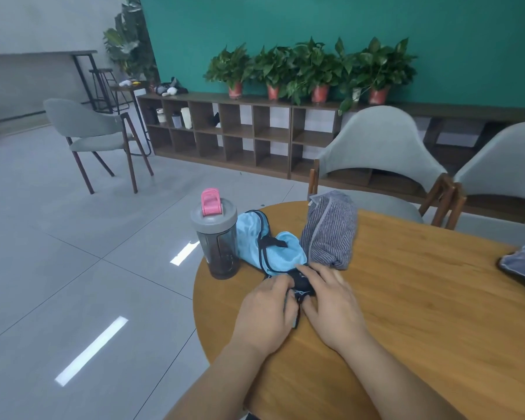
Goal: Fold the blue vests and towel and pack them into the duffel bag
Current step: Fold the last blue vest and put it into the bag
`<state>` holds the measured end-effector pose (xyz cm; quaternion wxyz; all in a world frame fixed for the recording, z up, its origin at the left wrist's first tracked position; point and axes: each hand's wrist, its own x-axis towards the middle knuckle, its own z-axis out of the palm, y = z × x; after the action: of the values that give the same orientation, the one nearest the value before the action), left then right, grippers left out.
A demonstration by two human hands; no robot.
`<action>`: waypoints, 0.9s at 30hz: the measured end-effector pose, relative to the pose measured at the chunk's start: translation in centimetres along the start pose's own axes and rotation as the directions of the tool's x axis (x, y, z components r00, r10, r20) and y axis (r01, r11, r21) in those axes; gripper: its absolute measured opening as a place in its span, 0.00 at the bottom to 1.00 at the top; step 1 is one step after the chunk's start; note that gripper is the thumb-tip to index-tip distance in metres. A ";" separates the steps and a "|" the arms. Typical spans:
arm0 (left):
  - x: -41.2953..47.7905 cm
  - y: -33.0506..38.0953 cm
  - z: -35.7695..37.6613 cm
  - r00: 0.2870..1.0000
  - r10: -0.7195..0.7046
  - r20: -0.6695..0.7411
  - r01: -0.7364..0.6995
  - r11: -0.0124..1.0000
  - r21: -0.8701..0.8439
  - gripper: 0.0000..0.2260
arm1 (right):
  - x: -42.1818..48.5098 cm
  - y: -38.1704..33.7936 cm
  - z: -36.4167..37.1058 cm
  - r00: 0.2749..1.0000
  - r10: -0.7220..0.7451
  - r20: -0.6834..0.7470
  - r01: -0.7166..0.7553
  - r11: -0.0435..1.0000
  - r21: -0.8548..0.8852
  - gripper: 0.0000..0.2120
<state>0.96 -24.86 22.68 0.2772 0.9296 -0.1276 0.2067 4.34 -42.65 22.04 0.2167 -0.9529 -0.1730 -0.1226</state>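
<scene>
A light blue mesh vest (pixel 255 237) with dark trim lies crumpled on the round wooden table (pixel 422 298), next to a folded grey striped towel (pixel 331 231). Both hands work at the vest's near end, a dark bunched piece. My left hand (pixel 267 310) grips that dark fabric with curled fingers. My right hand (pixel 331 301) pinches the same dark piece from the right. A blue-grey fabric item with dark edging (pixel 522 265) shows at the table's right edge, cut off by the frame; I cannot tell what it is. No duffel bag is clearly in view.
A grey bottle with a pink lid (pixel 215 237) stands at the table's left edge, touching the vest. Two grey chairs (pixel 376 153) stand behind the table, another (pixel 94 131) on the tiled floor. A low shelf with potted plants (pixel 309 71) lines the green wall.
</scene>
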 end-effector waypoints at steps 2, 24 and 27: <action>0.0 -0.1 0.1 1.000 -0.008 -0.023 0.008 1.000 -0.016 0.08 | 0.0 0.0 -0.1 1.000 0.006 -0.004 -0.005 1.000 0.028 0.29; 0.5 -1.0 0.1 0.997 -0.081 -0.008 0.081 0.978 0.195 0.17 | 0.0 0.4 -0.3 1.000 0.010 -0.010 -0.009 0.992 0.127 0.24; 0.3 -0.7 0.2 0.998 0.008 -0.059 0.008 0.965 0.263 0.13 | -0.5 0.4 -0.4 0.998 0.011 -0.069 0.002 0.983 0.181 0.13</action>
<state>1.52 -24.40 22.32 0.1550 0.9517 -0.0906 0.2492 3.92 -43.30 22.12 0.3086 -0.9249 -0.1736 -0.1389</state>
